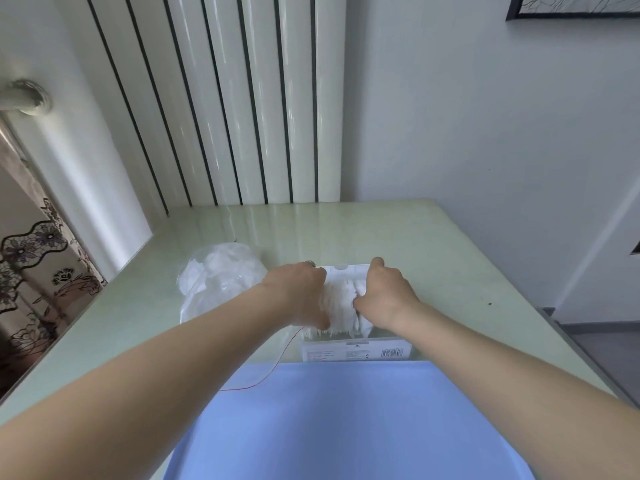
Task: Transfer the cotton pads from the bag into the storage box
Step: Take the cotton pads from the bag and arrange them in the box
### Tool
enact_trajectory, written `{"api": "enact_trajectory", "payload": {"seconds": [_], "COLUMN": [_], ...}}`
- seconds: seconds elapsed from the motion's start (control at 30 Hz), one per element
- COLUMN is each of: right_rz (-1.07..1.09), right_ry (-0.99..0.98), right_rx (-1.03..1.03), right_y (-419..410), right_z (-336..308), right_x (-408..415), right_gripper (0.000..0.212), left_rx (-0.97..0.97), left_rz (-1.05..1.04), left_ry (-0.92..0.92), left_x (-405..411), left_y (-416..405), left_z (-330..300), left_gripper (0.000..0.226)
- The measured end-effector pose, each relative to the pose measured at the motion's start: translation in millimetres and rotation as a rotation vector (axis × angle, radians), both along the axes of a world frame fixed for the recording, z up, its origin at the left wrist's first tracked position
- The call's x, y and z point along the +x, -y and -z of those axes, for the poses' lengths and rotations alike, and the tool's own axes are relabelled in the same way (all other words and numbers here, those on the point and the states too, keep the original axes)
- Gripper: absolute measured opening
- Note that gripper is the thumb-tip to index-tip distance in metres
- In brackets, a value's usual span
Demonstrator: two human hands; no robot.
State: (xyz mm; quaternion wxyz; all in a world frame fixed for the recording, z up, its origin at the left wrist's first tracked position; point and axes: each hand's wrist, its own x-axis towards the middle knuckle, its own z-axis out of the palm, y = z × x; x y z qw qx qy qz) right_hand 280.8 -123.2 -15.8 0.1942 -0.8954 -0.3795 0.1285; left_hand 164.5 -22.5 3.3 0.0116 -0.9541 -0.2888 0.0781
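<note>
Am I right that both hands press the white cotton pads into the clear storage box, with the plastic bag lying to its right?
Not quite: the head view shows the clear plastic bag lying to the left of the clear storage box. Both hands, left and right, do work the white cotton pads.

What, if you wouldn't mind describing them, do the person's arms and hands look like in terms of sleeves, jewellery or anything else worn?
Both forearms are bare as far as the frame shows, with no sleeves, gloves or watch. The left hand seems to have a small metallic ring on one finger at its far edge. The right hand shows no jewellery. A light blue garment covers the body below.
</note>
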Motion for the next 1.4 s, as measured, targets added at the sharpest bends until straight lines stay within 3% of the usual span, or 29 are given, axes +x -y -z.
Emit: {"api": "enact_trajectory", "payload": {"seconds": [0.23, 0.37, 0.6, 0.73, 0.87, 1.03, 1.4], "right_rz": [0.058, 0.096, 0.130, 0.128, 0.134, 0.124, 0.173], "right_ry": [-0.462, -0.637, -0.673, -0.667, -0.792, -0.829, -0.894], "right_rx": [0.082, 0.105, 0.108, 0.096, 0.147, 0.170, 0.174], "right_y": [-3, -5, -8, -9, -9, -14, -9], "right_z": [-1, -5, -6, -3, -5, 0, -5], "right_x": [9, 11, 10, 13, 14, 4, 10], "right_gripper": [0.051, 0.025, 0.015, 0.022, 0.034, 0.029, 0.034], "left_rx": [0.186, 0.200, 0.233, 0.207, 0.228, 0.303, 0.315], "left_rz": [0.060, 0.030, 0.035, 0.035, 0.021, 0.068, 0.047], "left_ry": [-0.073, -0.028, -0.022, -0.039, 0.007, -0.015, -0.039], "left_x": [25, 28, 29, 29, 32, 33, 35], "left_y": [17, 23, 20, 23, 20, 22, 16], "left_z": [5, 14, 20, 20, 23, 25, 30], "left_gripper": [0.080, 0.074, 0.067, 0.077, 0.085, 0.061, 0.065]}}
